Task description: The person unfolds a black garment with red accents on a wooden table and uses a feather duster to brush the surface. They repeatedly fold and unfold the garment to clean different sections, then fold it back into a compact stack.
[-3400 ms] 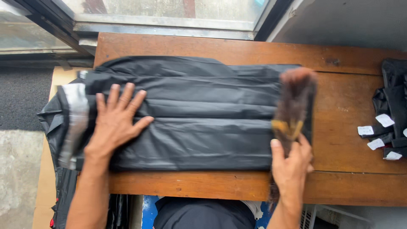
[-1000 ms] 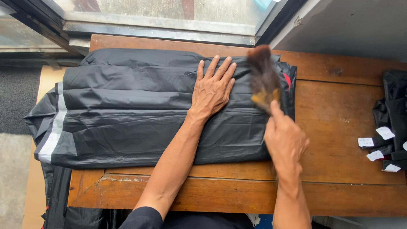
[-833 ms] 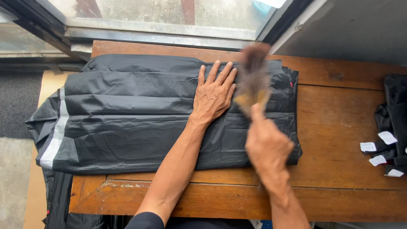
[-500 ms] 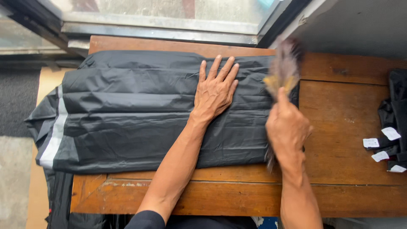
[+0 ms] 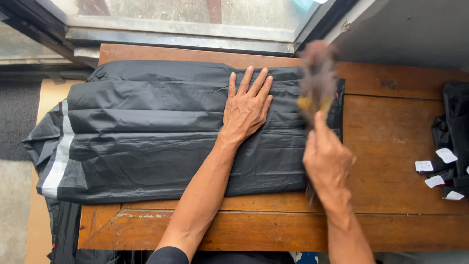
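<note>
Pressing left hand (image 5: pixel 247 110) flat on black garment (image 5: pixel 146 132), right hand (image 5: pixel 326 161) gripping brush (image 5: pixel 316 83)

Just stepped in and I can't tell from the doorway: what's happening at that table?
A person has a folded black garment with a grey stripe spread on a wooden table by a window. The left hand presses flat on it, while the right hand holds a feather brush, blurred, over the garment's right end. More black items with white tags lie at the right edge.
</note>
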